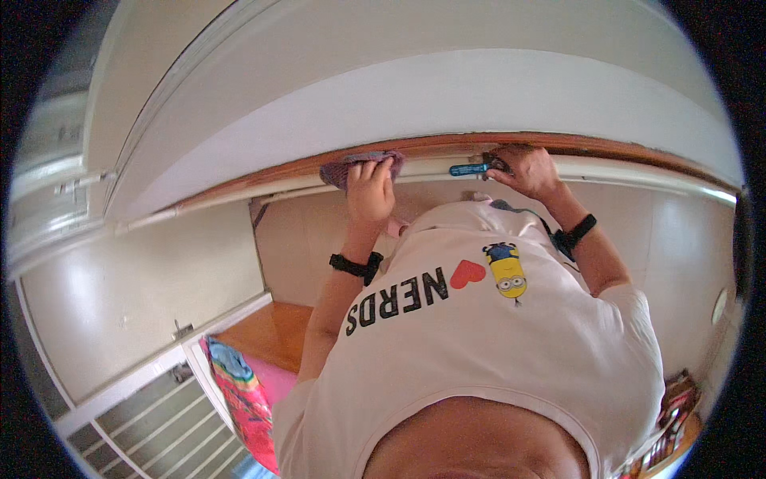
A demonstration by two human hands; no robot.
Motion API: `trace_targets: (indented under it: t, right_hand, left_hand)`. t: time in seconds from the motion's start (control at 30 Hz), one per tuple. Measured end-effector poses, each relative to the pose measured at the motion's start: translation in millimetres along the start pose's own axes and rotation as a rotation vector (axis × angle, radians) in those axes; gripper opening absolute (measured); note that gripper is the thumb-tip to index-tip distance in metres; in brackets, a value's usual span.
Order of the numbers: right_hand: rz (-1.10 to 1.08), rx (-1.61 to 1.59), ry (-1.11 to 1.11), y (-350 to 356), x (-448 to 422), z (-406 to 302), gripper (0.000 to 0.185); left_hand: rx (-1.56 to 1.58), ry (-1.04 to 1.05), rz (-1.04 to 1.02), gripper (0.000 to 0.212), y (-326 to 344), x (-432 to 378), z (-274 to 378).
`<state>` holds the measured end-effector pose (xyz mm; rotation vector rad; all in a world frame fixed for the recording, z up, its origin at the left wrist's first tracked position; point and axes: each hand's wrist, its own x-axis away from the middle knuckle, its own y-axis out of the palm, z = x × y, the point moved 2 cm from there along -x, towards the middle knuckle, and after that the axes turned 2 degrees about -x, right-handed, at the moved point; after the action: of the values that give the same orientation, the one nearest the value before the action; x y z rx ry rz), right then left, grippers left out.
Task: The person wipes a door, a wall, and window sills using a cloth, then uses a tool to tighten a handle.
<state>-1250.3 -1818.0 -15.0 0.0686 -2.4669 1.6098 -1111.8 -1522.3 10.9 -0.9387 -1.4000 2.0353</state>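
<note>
My left hand (370, 191) holds a crumpled purple-grey cloth (335, 170) with its fingers bent over it, at a brown wooden ledge (574, 142) and the pale pipes (425, 169) running below it. Farther right, my right hand (529, 170) is closed round a small tool with a blue handle (467, 170). The handle points left across the pipes; the tool's dark end lies by my fingers, and its kind cannot be told. Both wrists wear black bands.
A white wall surface (419, 102) rises beyond the ledge. At the left are a pale door (137, 323) with a metal handle and a barred white frame (167, 425). Colourful fabric (248, 389) hangs near a brown wooden surface (269, 332). Cluttered items (673, 413) stand at the lower right.
</note>
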Motion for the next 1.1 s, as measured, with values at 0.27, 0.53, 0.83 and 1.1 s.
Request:
trace_targets:
  t: [0.27,0.53,0.83,1.1]
  right_hand:
    - [0.227,-0.038,-0.202,-7,4,-2,0.043]
    - [0.259,-0.024,-0.339,-3,2,5,0.047]
    - [0.206,-0.024,-0.329,0,-3,8,0.040]
    - [0.127,-0.007,-0.267,-5,-2,4,0.046]
  left_hand:
    - [0.183,0.101,-0.416,0.046,9,-40,42]
    - [0.597,0.242,-0.322,0.056,51,-57,101]
    - [0.163,0.099,-0.135,0.054,31,-8,47]
    - [0.122,-0.140,-0.038,0.044,7,4,-23]
